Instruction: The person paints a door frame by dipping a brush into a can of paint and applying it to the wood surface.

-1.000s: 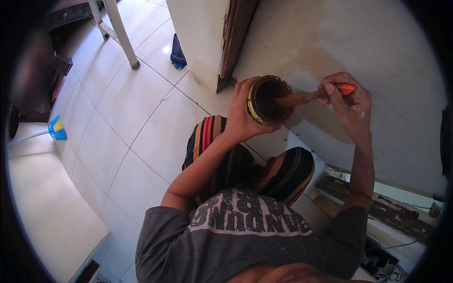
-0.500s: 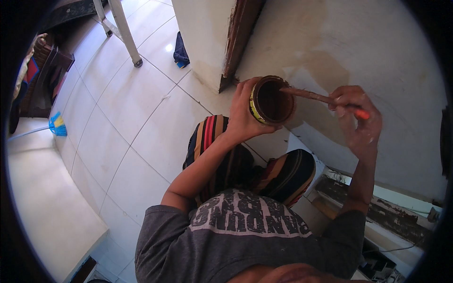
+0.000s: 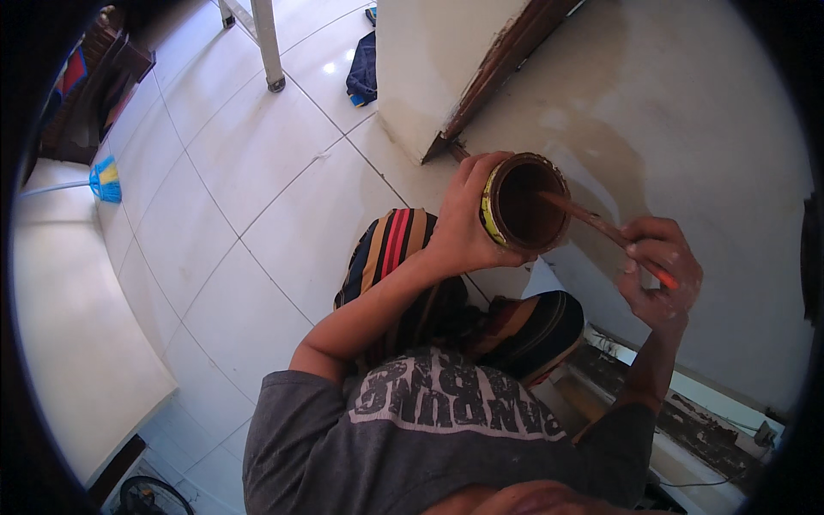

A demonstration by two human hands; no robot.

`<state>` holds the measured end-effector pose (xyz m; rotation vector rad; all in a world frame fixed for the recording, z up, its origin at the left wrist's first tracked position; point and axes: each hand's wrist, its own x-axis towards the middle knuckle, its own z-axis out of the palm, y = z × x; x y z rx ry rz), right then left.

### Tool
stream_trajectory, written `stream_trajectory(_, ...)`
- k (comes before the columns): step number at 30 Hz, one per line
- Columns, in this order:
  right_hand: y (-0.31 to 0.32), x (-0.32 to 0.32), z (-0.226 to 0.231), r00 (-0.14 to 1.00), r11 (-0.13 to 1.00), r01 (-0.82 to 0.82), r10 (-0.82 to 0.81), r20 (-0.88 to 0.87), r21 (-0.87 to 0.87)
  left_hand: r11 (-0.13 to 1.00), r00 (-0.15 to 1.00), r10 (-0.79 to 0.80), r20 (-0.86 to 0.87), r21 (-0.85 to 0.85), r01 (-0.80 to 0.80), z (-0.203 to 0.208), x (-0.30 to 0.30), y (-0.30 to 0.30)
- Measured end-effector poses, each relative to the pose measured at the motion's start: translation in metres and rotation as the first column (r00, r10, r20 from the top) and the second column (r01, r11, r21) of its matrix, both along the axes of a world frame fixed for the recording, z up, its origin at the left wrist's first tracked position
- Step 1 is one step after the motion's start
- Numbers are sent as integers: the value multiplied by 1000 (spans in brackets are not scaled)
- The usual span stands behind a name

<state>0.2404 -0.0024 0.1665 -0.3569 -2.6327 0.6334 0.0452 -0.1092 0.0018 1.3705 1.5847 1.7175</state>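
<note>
My left hand (image 3: 475,219) is wrapped round the side of a small round paint can (image 3: 491,210) with a yellow label. The can is tilted so that its open mouth shows, and its rim and inside are coated dark brown. Between the fingers of my right hand (image 3: 661,273) is a slim brown-stained stick (image 3: 594,221) with an orange end. Its narrow tip reaches over the can's rim into the mouth; whether it touches the inside, I cannot tell. Pale smudges mark my right fingers. Both hands are above my bent, striped-trousered knees.
A pale wall (image 3: 712,163) with a damp-looking tan patch rises ahead on the right, beside a worn brown door frame (image 3: 498,77). White tiles (image 3: 283,206) cover the floor. Farther off are a metal leg (image 3: 268,43), a dark cloth (image 3: 363,73) and a blue-yellow broom (image 3: 105,180).
The view has shifted, and the surroundings slide within it. The can and both hands now appear lower and slightly right in the picture, with the stick's tip still in the can's mouth.
</note>
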Motion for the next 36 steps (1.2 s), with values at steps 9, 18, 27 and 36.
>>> stream_trajectory(9, -13, -4, 16, 977, 983, -158, 142, 160, 89, 998, 1000, 22, 20, -51, -21, 6, -8, -7)
stream_trajectory(18, -10, 4, 25, 999, 999, 50, -50, -5, -22, 999, 1000, 21, -13, -28, -21, 8, -4, -1)
stream_trajectory(27, 16, 10, 3, 938, 981, 83, -136, -317, -176, 1000, 1000, -10, 9, -1, 10, 14, -2, -8)
stream_trajectory(36, 67, -40, -83, 860, 935, 19, -196, -470, -355, 974, 973, -212, 87, 104, 203, 24, 0, -21)
